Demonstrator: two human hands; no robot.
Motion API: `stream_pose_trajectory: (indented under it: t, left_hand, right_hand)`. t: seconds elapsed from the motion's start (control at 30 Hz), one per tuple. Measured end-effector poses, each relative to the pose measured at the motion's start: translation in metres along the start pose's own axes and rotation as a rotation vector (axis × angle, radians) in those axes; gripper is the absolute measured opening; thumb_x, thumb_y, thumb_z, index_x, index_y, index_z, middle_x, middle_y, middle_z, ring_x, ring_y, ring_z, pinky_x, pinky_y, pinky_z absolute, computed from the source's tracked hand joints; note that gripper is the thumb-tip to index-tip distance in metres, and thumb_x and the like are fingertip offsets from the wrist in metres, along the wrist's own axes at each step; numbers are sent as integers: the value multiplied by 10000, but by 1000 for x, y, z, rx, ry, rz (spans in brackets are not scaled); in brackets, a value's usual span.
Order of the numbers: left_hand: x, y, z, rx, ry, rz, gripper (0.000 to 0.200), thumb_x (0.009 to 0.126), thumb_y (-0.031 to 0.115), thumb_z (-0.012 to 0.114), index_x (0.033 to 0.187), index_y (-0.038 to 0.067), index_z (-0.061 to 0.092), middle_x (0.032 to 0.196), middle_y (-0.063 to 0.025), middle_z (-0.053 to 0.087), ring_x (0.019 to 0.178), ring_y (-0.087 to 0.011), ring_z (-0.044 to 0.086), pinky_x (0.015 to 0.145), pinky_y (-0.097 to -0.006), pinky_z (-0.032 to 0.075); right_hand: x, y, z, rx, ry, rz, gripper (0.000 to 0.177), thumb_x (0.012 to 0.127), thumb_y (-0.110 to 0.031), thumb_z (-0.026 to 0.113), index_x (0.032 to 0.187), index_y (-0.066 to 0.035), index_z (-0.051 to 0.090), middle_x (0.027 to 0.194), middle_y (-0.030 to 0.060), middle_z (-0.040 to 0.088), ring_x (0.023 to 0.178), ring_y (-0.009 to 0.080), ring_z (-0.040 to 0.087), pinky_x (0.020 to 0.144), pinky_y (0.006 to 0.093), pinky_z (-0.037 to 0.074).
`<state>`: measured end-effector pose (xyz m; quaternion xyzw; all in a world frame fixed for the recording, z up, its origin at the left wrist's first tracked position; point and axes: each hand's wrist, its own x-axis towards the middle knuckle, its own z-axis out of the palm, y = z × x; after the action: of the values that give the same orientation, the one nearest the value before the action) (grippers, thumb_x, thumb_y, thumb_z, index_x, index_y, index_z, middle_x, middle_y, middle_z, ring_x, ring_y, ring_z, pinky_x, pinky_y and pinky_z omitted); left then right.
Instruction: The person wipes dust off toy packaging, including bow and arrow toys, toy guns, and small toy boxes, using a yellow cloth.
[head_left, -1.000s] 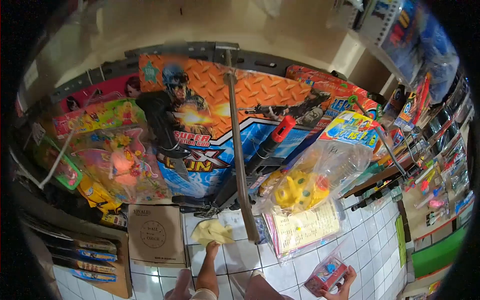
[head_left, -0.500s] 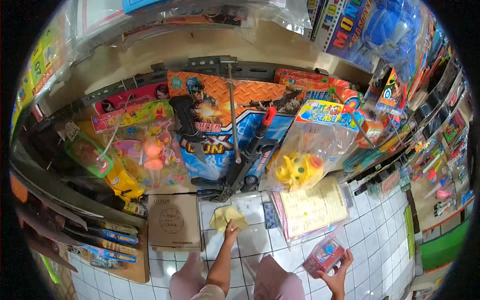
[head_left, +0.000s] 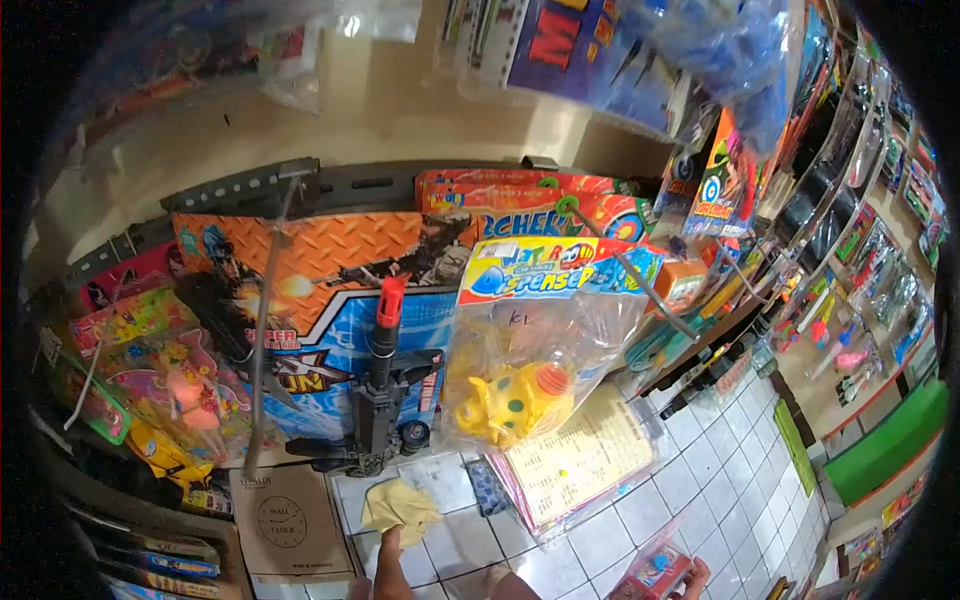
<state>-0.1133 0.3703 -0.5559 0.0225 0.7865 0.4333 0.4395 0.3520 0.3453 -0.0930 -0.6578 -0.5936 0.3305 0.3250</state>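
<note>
A crumpled yellow cloth (head_left: 398, 508) lies on the white floor tiles. My left hand (head_left: 391, 562) is closed on the near edge of it; most of its fingers are hidden. At the bottom right my right hand (head_left: 692, 579) grips a small red box in clear plastic (head_left: 655, 574), with a picture on its front; the lower part is cut off by the view's edge. Just beyond the cloth stands a packaged black toy gun (head_left: 378, 390). A brown wall clock box (head_left: 283, 520) sits to the left of the cloth.
A bagged yellow bubble toy (head_left: 510, 405) hangs over a stack of printed sheets in plastic (head_left: 580, 455). Metal display hooks (head_left: 270, 330) stick out from the wall toward me. More toys hang along the right wall, by a green panel (head_left: 890, 455).
My view has turned to the right and come nearer, so the shelf goods appear further left and lower. Both hands still hold the same things.
</note>
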Motion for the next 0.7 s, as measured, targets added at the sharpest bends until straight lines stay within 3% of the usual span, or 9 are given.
stream_pose_trajectory:
  t: [0.17,0.23,0.27,0.3,0.4,0.5,0.6,0.7]
  left_hand:
    - [-27,28,2,-24,33,-63,653,737,184,639,1340,95,406,1297,-99,470,1183,-301,430,980,-405,357]
    - [49,-36,4,-201,-166,173,715,746,153,635,1390,149,324,1362,-100,387,1236,-293,371,1010,-408,312]
    - [47,-23,0,-303,-283,274,751,750,137,633,1414,176,284,1394,-101,345,1263,-289,342,1025,-409,289]
    - [32,-18,9,-29,-99,183,632,734,214,650,1312,108,417,1253,-132,469,1183,-260,395,872,-431,426]
    - [-14,49,-2,-20,-247,-284,620,779,155,616,1354,163,384,1285,-105,453,1169,-246,434,938,-403,391]
    - [21,17,-2,109,-324,-238,464,783,156,616,1219,70,484,1106,-104,555,983,-236,522,872,-458,425]
    - [20,-3,-3,197,-304,105,284,796,148,585,1024,-11,524,870,-96,565,765,-239,533,831,-526,426]
    - [24,-16,-6,-565,-267,348,235,800,122,581,965,-46,573,920,-138,594,794,-259,567,810,-461,468]
  right_hand:
    - [6,16,9,-51,-103,-45,1223,528,-370,883,1421,-116,86,1394,164,202,1276,337,271,899,455,438]
    - [7,6,15,9,-101,-9,1222,528,-363,883,1419,-113,86,1392,159,197,1274,334,273,900,455,441]
    - [7,5,18,40,-97,10,1221,527,-359,884,1419,-111,87,1392,157,194,1273,333,274,901,455,442]
    - [7,7,19,47,-98,22,1219,528,-354,884,1418,-107,87,1392,154,190,1272,332,274,900,453,444]
    - [9,22,23,39,-101,33,1215,531,-341,883,1415,-96,86,1396,150,178,1271,330,275,899,447,447]
    - [14,35,30,-3,-123,-5,1218,532,-339,883,1412,-84,81,1400,157,174,1272,330,276,902,441,447]
    - [16,30,36,-8,-138,-8,1224,530,-346,882,1410,-78,75,1396,166,181,1271,329,277,910,441,444]
    - [16,35,37,-59,-162,-27,1224,527,-361,879,1407,-77,77,1391,172,179,1275,330,269,936,452,431]
